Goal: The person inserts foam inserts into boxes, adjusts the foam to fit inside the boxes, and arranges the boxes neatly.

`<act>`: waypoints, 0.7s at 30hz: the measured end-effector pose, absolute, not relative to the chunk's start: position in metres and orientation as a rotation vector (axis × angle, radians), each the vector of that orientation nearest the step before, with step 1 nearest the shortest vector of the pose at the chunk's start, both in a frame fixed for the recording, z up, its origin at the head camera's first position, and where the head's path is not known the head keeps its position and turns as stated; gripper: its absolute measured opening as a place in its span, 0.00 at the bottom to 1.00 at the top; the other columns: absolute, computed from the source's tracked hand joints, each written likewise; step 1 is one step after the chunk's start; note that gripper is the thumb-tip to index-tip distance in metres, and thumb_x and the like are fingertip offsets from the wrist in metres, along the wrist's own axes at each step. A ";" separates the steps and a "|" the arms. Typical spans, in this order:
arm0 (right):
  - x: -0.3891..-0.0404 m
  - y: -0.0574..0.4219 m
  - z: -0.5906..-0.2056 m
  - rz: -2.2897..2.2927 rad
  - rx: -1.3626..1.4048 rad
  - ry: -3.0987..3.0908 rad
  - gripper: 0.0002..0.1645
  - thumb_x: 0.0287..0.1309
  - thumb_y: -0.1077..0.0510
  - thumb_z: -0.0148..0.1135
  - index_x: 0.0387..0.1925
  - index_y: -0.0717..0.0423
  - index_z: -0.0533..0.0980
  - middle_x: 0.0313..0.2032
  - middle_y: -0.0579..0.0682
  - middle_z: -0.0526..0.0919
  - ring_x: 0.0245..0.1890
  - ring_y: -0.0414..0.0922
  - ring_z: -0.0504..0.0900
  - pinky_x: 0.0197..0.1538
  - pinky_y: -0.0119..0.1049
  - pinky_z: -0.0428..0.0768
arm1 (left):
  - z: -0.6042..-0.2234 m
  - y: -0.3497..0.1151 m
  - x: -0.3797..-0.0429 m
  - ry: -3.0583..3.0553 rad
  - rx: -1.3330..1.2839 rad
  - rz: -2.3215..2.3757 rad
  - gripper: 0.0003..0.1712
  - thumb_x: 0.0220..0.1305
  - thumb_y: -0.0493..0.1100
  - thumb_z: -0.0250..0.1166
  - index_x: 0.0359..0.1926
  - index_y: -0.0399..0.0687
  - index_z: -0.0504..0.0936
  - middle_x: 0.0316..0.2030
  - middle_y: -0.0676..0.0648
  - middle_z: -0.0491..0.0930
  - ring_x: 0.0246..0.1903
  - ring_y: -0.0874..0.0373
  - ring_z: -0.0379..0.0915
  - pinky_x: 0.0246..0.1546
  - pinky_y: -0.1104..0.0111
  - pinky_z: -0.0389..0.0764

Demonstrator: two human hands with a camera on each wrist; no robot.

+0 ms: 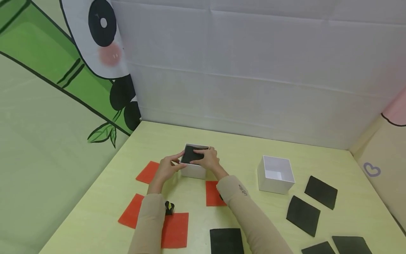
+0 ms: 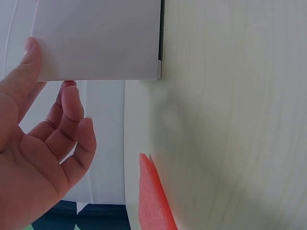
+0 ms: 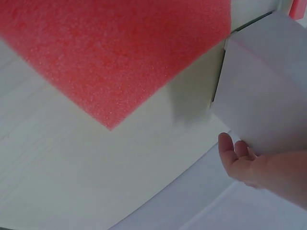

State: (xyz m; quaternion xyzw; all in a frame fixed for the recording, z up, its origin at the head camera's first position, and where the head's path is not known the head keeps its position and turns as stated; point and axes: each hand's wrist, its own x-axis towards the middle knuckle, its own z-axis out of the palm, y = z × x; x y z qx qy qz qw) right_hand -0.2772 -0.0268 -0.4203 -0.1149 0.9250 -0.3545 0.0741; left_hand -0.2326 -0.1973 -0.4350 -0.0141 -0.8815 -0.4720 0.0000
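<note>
A white open-topped box [image 1: 193,171] stands toward the back of the table, with a black foam sheet [image 1: 188,155] in its mouth. At the box's front left corner, my left hand [image 1: 167,168] holds the wall; in the left wrist view its thumb lies on a box face while the other fingers bend below the edge. My right hand [image 1: 207,159] reaches over the right side, thumb and forefinger spread on the black sheet. Its remaining fingers [image 3: 228,151] show outside the box in the right wrist view. The hand hides part of the sheet.
A second white box [image 1: 276,183] stands open to the right. Several black sheets [image 1: 303,216] lie at the right, another black sheet [image 1: 226,241] at the front. Red foam sheets [image 1: 175,231] lie around my forearms, one red sheet [image 1: 213,194] near the right sleeve. A white cloth wall [image 1: 238,70] rises behind.
</note>
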 end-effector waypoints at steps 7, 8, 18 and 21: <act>-0.279 -0.025 -0.422 -1.066 -0.317 2.749 0.31 0.43 0.49 0.69 0.53 0.44 0.74 0.55 0.62 0.63 0.51 0.54 0.61 0.46 0.49 0.67 | -0.436 -0.195 -0.234 -2.749 -0.065 -1.481 0.32 0.52 0.45 0.67 0.60 0.55 0.69 0.41 0.41 0.75 0.30 0.52 0.70 0.26 0.67 0.71; -0.279 -0.024 -0.422 -1.071 -0.328 2.744 0.31 0.44 0.50 0.69 0.53 0.45 0.74 0.55 0.62 0.63 0.51 0.54 0.61 0.46 0.48 0.68 | -0.436 -0.195 -0.234 -2.752 -0.064 -1.480 0.32 0.52 0.45 0.67 0.60 0.55 0.69 0.41 0.41 0.75 0.30 0.53 0.70 0.26 0.68 0.71; -0.286 -0.005 -0.405 -1.093 -0.601 2.683 0.29 0.41 0.61 0.71 0.50 0.63 0.75 0.49 0.59 0.75 0.51 0.54 0.70 0.53 0.42 0.67 | -0.436 -0.196 -0.233 -2.733 -0.088 -1.453 0.32 0.51 0.44 0.67 0.59 0.54 0.70 0.40 0.40 0.76 0.34 0.52 0.70 0.26 0.68 0.70; -0.287 -0.002 -0.400 -1.044 -0.589 2.662 0.30 0.40 0.61 0.72 0.49 0.64 0.75 0.49 0.58 0.76 0.52 0.53 0.70 0.53 0.42 0.67 | -0.436 -0.197 -0.233 -2.732 -0.092 -1.436 0.32 0.51 0.44 0.67 0.59 0.54 0.70 0.40 0.40 0.77 0.33 0.52 0.70 0.25 0.68 0.69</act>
